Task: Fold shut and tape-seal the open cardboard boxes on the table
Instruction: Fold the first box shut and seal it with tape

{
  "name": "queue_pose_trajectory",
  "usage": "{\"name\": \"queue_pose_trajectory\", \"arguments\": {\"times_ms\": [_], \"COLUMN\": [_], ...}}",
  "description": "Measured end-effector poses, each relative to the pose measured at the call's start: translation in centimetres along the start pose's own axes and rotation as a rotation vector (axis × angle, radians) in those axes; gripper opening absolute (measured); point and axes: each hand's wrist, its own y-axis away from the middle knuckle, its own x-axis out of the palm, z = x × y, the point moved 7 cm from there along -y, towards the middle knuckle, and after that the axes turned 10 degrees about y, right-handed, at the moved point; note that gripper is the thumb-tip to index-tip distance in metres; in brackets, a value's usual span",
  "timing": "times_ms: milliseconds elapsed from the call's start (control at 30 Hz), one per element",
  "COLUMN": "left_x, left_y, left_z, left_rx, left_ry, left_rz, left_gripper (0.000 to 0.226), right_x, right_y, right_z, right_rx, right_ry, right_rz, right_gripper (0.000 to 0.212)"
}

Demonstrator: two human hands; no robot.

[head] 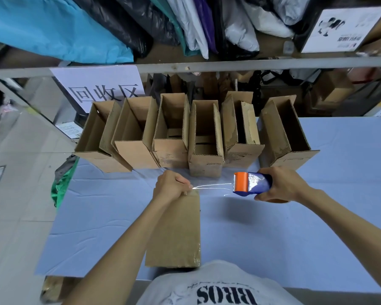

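Creased blue tablecloth point(273, 238), rectangular cardboard box point(176, 230), glossy tape point(211, 186), plastic dispenser point(251, 183).

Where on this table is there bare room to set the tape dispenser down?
Widest: bare tablecloth right of the closed box, nearer than the right hand. Smaller patch left of that box. Crowded at the back: six open boxes in a row.

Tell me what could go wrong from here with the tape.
The clear tape strip, stretched in air between the left hand and the tape dispenser in the right hand, may twist and stick to itself.
It runs sideways off the closed box, so it may land crooked.
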Motion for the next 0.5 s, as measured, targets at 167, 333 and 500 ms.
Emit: {"name": "queue_pose_trajectory", "arguments": {"times_ms": [167,333,500], "left_x": [0.1,0.2,0.2], "left_y": [-0.1,0.1,0.9], "left_z": [0.4,0.7,0.4], "left_rx": [0.007,0.041,0.16], "left_ry": [-0.051,-0.056,-0.033], "left_rz": [-0.037,-0.1,-0.169], "left_gripper": [0.02,0.016,0.008], "right_x": [0.6,0.9,0.9], "right_y": [-0.4,-0.8,-1.0], "right_z": [0.1,-0.1,-0.2], "right_rx": [-0.002,-0.008,-0.017], "right_ry": [0.005,0.008,0.009], "right_rz": [0.028,0.016,0.006], "right_gripper": [0.073,0.071,0.072]}}
